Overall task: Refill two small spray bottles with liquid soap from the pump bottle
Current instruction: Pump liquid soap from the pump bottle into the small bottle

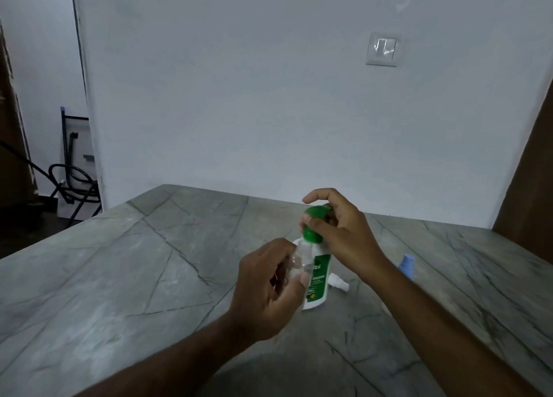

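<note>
Holding: my left hand (269,289) is curled around a small clear spray bottle (294,266), thumb and fingers pinching its body, raised just off the counter (119,277).
Pressing: my right hand (335,226) is cupped over the green pump head (317,212) of the pump bottle (315,274), fingers bent down on top, index finger lifted.
Key relation: the clear bottle's open mouth sits just under and to the left of the pump's nozzle, touching or nearly touching the pump bottle's shoulder (I cannot tell which).
Long axis: both bottles stand close to upright, the pump bottle leaning slightly to the right.
Nearer hand: the left hand, which carries the small bottle, is the one to shift so the mouth lines up beneath the spout.
Elsewhere: a white sprayer cap (339,284) lies on its side just right of the pump bottle; a blue spray bottle (406,265) shows partly behind my right forearm.
Judgement: I take this as filling the first bottle; the blue one looks untouched.
</note>
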